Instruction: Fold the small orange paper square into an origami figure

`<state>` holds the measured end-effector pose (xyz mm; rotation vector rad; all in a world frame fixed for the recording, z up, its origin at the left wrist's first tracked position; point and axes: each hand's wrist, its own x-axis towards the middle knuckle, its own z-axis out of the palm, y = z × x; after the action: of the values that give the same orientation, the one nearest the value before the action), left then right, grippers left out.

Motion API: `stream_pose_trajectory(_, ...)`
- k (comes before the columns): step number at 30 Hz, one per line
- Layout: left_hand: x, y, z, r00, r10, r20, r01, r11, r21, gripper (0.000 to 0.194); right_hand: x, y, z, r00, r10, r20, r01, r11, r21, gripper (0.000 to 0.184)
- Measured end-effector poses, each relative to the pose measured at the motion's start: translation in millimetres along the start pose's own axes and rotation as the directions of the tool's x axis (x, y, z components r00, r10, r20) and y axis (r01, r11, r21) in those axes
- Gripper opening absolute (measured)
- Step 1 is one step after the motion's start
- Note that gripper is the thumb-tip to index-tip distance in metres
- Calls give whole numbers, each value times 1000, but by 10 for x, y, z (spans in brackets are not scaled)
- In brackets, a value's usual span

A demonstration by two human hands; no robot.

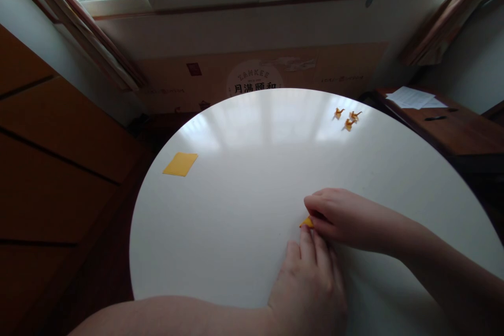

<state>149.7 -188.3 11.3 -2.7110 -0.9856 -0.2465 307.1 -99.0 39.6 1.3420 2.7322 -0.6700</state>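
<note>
A small folded piece of yellow paper (306, 222) lies on the white round table (228, 210), mostly covered by my hands. My left hand (309, 281) rests flat with its fingers stretched out, the fingertips touching the paper's near edge. From the right, my right hand (334, 212) reaches in with curled fingers closed at the paper's right part. Only a pointed yellow corner shows between the two hands. How the right fingertips meet the paper is hidden.
Yellow square paper (180, 164) lies at the table's left. Three small folded paper figures (348, 124) stand near the far right edge. Beyond the table, a brown desk (472, 128) holds white sheets (413, 97). Windows and a printed panel (165, 76) are behind.
</note>
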Motion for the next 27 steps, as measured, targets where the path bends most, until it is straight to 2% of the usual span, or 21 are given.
stream_pose_trajectory(11,-16,-17,18,1000,5,24,-4,1000,-15,45,0,19,8,1000,2,-5,-2,1000,11,22)
stream_pose_trajectory(21,-13,10,-18,999,-52,2,52,998,-24,40,-8,11,9,1000,2,-1,-2,1000,15,22)
stream_pose_trajectory(27,27,-53,-79,996,-36,82,41,997,-59,41,-5,30,12,1000,-25,-7,25,1000,18,20)
